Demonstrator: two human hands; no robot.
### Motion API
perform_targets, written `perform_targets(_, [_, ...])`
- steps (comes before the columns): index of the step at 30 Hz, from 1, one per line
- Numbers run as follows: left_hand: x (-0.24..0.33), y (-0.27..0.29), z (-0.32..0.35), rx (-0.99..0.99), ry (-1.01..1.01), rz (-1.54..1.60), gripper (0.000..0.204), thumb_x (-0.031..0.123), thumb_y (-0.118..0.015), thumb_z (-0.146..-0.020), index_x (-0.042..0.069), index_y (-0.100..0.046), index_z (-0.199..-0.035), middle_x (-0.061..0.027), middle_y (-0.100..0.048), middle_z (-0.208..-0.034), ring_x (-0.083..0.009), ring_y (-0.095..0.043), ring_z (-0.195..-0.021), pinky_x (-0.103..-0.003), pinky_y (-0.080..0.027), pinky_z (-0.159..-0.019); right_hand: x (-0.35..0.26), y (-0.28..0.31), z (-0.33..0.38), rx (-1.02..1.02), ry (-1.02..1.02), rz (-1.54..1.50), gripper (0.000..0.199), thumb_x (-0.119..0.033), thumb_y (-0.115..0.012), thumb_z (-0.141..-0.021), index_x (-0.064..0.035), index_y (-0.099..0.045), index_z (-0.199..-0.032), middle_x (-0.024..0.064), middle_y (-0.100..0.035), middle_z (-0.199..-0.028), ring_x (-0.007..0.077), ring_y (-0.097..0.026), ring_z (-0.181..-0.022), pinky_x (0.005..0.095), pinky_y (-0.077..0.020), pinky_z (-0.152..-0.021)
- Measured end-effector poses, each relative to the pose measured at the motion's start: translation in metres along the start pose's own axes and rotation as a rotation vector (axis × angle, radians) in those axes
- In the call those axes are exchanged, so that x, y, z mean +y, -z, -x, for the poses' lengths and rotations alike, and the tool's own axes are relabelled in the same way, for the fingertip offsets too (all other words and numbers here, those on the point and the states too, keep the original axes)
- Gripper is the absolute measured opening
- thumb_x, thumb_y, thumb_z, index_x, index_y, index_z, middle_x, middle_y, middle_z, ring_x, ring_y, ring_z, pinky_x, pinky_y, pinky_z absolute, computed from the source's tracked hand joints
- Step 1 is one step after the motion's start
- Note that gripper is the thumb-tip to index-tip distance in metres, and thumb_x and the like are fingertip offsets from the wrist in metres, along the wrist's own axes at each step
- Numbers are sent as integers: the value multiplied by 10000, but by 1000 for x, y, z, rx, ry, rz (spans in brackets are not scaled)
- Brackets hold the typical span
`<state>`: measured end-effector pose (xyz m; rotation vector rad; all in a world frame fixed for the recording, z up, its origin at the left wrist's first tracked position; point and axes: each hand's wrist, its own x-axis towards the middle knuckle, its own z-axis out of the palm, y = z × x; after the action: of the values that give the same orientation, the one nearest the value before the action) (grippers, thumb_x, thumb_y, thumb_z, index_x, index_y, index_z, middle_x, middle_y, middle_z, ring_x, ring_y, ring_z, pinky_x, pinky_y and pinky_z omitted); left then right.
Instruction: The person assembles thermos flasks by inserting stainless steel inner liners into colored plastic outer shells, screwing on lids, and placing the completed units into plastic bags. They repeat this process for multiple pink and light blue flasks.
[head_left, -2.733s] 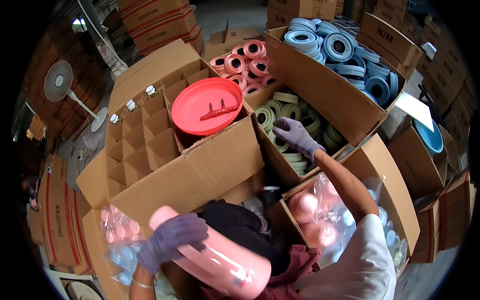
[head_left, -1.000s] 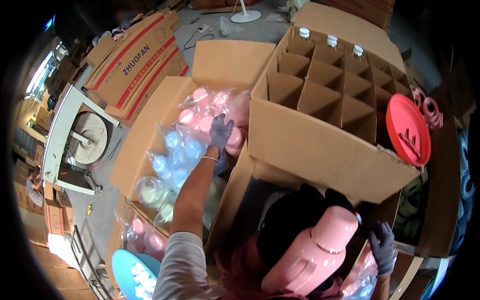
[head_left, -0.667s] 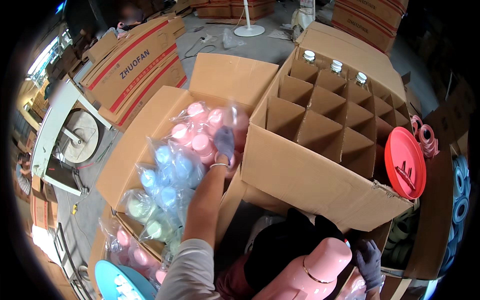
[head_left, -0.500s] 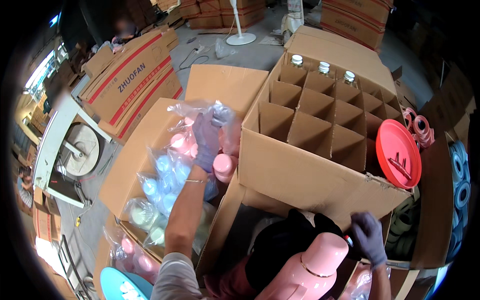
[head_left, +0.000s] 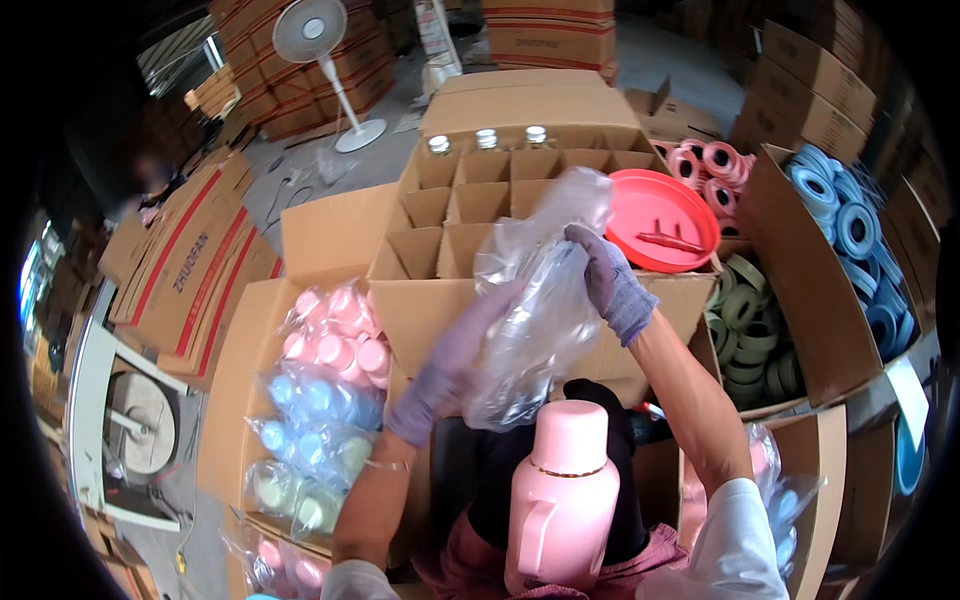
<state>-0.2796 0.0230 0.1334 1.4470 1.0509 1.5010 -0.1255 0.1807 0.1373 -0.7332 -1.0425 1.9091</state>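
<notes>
A crumpled clear plastic bag (head_left: pixel 545 310) hangs in front of the divided carton, above my lap. My right hand (head_left: pixel 612 285), in a grey-purple glove, pinches its upper right edge. My gloved left hand (head_left: pixel 450 365) is at the bag's left side, smeared by motion, so its grip is unclear. Below the bag a pink thermos flask (head_left: pixel 562 500) with a pink cup lid and a side handle stands upright on my lap. To the left, an open carton (head_left: pixel 232 400) holds bagged pink cups (head_left: pixel 335 348), blue cups (head_left: pixel 312 400) and pale green cups (head_left: pixel 290 500).
The divided carton (head_left: pixel 425 300) ahead has several glass bottles with white caps (head_left: pixel 486 138) in its back row. A red dish (head_left: pixel 650 205) with small dark red pieces rests on its right corner. Rings fill boxes at right: green (head_left: pixel 745 330), blue (head_left: pixel 858 228). A fan (head_left: pixel 330 70) stands behind.
My left hand has come from the carton of cups toward the middle. A plastic bag is now in my right hand, raised from beside the flask. The flask stands more upright; the view turned right.
</notes>
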Motion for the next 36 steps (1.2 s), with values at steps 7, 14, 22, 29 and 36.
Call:
perform_targets(7, [-82, -45, 9, 212, 270, 84, 232, 158, -590, -970, -18, -670, -1097, -67, -706, -1004, -149, -641, -857, -289, -512, -821, 31, 54, 58, -352, 319, 290, 743, -467, -668, -897, -34, -386, -1432, 145, -512, -1386, 270, -499, -1279, 427, -390, -1080])
perform_targets(14, [-116, -7, 89, 225, 305, 341, 361, 31, -770, -779, 9, -614, -1104, -110, -678, -1102, -213, -663, -984, -360, -543, -894, 102, 162, 117, 215, 380, 1473, 285, -225, -687, -820, -66, -622, -1047, 111, -613, -977, 335, -645, -835, 452, -512, -743])
perform_targets(22, [30, -38, 140, -851, 112, 445, 389, 271, -723, -899, -27, -679, -1145, -136, -693, -976, -199, -668, -856, -345, -529, -761, 114, 124, 258, 98, 677, 1263, 350, -237, -706, -818, -64, -602, -1104, 194, -553, -1162, 383, -528, -1093, 476, -430, -958])
perform_targets(29, [36, -48, 233, -1151, 900, -120, 306, 185, -726, -894, 1, -706, -1138, -138, -703, -1093, -180, -666, -1018, -313, -508, -904, 143, 136, 405, -441, 819, 1413, 260, -210, -642, -805, -130, -599, -1049, 135, -567, -1160, 334, -534, -1174, 572, -399, -1056])
perform_targets(36, [54, -188, 245, -859, 349, 412, 276, 128, -616, -966, -14, -649, -1201, -96, -683, -1193, -147, -603, -1110, -295, -457, -984, 32, 136, 415, -84, 210, 899, 395, -193, -666, -860, -22, -602, -1211, 161, -578, -1222, 318, -561, -1172, 413, -444, -1014])
